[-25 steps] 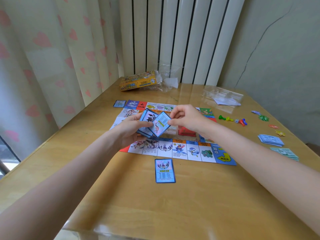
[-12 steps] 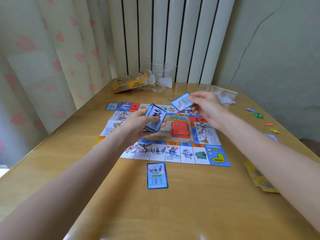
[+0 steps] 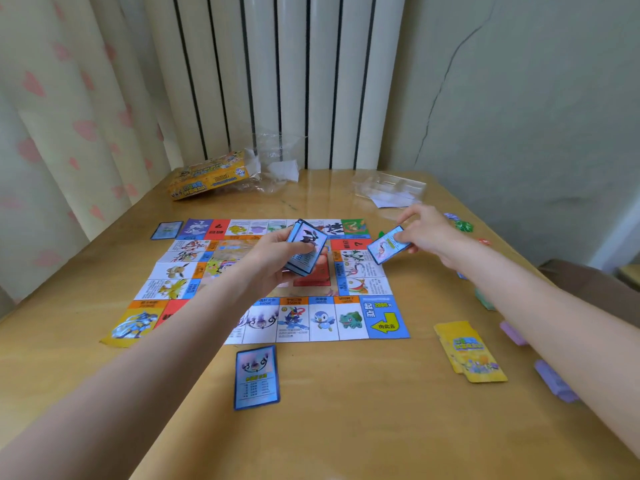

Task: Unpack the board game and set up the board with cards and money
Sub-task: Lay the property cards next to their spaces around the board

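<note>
Right hand (image 3: 427,233) pinches single card (image 3: 388,244) just past board (image 3: 367,289) right edge, long axis slanted, probably going beside matching square. Left hand (image 3: 277,261) grips deck (image 3: 306,251) over board centre.

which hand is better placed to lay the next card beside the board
Right. The right hand already pinches a single blue card out past the board's right edge, while the left hand is busy holding the card stack over the board's middle.

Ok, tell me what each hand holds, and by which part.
Left hand grips the card stack by its lower end; right hand pinches a single card at its far corner.
</note>
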Demonstrator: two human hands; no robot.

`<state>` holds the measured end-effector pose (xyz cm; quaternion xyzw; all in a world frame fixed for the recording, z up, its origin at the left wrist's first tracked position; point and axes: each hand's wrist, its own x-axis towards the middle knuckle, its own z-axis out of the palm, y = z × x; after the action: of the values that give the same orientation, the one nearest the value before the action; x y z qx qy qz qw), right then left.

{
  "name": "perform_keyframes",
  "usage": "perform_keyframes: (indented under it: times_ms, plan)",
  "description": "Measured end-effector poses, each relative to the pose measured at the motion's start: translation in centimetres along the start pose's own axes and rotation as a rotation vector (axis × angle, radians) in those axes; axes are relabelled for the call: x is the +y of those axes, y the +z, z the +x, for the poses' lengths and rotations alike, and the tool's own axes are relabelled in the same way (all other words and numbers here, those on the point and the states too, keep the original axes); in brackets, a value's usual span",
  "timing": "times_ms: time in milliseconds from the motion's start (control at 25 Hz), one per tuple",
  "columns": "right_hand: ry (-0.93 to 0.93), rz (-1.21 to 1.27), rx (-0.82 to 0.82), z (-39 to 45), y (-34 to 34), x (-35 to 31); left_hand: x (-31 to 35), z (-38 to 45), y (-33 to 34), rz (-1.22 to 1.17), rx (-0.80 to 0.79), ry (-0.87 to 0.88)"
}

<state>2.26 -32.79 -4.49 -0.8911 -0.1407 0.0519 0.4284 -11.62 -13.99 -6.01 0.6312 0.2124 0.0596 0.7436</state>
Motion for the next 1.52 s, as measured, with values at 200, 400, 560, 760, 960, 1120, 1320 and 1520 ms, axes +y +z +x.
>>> perform_keyframes:
  times_ms: [200, 400, 560, 760, 960, 1120, 1320, 1520]
  plan:
    - [0.044, -0.116, 0.004, 0.1, -0.3, 2.2, -0.3, 0.8, 2.1, -0.064, -0.068, -0.039]
    - [0.077, -0.167, -0.004, 0.3, 0.4, 3.3, -0.1, 0.4, 3.3, -0.086, -0.101, -0.082]
    - [0.087, -0.276, -0.020, 0.4, 0.4, 3.6, -0.2, 0.5, 3.9, -0.098, -0.076, -0.103]
    - [0.062, -0.343, 0.007, 0.2, 0.2, 3.4, -0.1, 0.6, 4.2, -0.046, -0.080, -0.098]
    - [0.064, -0.412, -0.010, 0.1, -0.1, 3.5, 0.0, 0.8, 3.6, -0.067, -0.061, -0.086]
    - [0.065, -0.470, -0.034, 0.4, 0.0, 3.4, -0.2, 1.0, 3.6, -0.072, -0.074, -0.094]
    - [0.040, -0.568, -0.069, 1.1, 0.3, 3.4, -0.1, 1.3, 4.3, -0.053, -0.085, -0.091]
    - [-0.128, -0.521, 0.063, 1.7, -1.2, 1.2, -0.1, 1.7, 4.1, -0.038, -0.103, -0.098]
